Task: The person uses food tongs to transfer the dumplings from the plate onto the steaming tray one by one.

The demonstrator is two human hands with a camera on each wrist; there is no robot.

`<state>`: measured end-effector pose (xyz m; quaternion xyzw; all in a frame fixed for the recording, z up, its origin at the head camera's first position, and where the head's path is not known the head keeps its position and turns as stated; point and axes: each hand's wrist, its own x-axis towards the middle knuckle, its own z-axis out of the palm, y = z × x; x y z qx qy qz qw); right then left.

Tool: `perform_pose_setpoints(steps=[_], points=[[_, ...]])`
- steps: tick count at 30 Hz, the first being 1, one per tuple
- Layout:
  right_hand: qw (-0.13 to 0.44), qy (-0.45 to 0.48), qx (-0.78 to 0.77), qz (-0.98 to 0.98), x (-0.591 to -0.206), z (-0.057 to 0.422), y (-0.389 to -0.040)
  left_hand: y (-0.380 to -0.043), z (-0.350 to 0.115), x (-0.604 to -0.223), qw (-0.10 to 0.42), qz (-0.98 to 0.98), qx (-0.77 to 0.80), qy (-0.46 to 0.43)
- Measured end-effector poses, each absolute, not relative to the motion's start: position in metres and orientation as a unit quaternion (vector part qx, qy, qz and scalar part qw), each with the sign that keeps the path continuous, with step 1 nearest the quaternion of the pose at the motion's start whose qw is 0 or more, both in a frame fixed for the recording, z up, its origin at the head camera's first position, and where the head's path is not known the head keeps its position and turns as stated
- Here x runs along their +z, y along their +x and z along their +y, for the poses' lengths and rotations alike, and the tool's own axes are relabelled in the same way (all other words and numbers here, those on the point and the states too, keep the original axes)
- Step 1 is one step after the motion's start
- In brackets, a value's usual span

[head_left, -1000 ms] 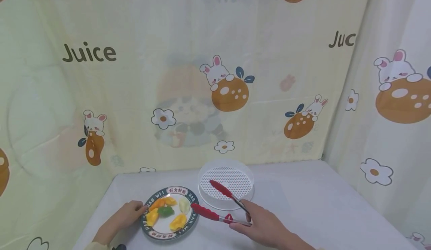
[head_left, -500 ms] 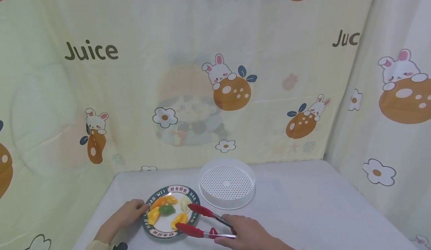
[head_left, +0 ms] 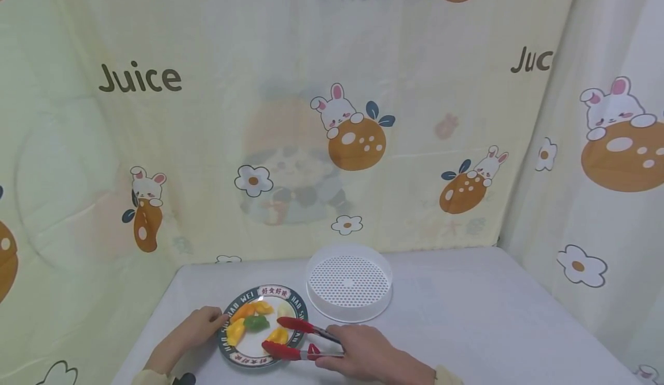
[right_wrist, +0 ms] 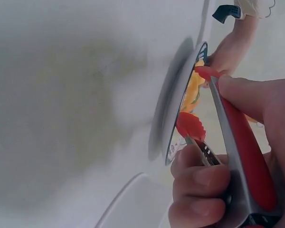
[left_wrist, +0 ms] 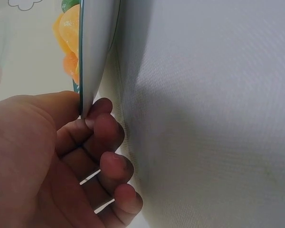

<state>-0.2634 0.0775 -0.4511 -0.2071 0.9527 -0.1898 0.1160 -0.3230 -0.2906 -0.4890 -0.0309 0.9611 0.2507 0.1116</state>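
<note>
My left hand pinches the left rim of a round plate between thumb and fingers; the left wrist view shows the plate edge held at its underside. On the plate lie several dumpling-shaped pieces: a green one, a yellow one, orange ones and a pale one. My right hand grips metal tongs with red tips. Those tips are spread over the plate's right side, on either side of another yellow dumpling, which they partly hide.
A white perforated steamer basket stands behind and right of the plate, close to its rim. Both rest on a white-covered table. A patterned curtain hangs along the table's back edge, with another at the right.
My right hand has brought the tongs from in front of the basket leftward and down over the plate, around the yellow dumpling. The left hand keeps its hold on the rim.
</note>
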Motion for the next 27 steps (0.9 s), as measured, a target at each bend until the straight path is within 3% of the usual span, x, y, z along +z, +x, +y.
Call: perform_pose_setpoints(steps=[27], points=[[0.076,-0.218,-0.219,0.948,-0.4513,0.0822,-0.2614,-0.3232,-0.2904,-0.4912,0.106,0.959,0.26,-0.034]])
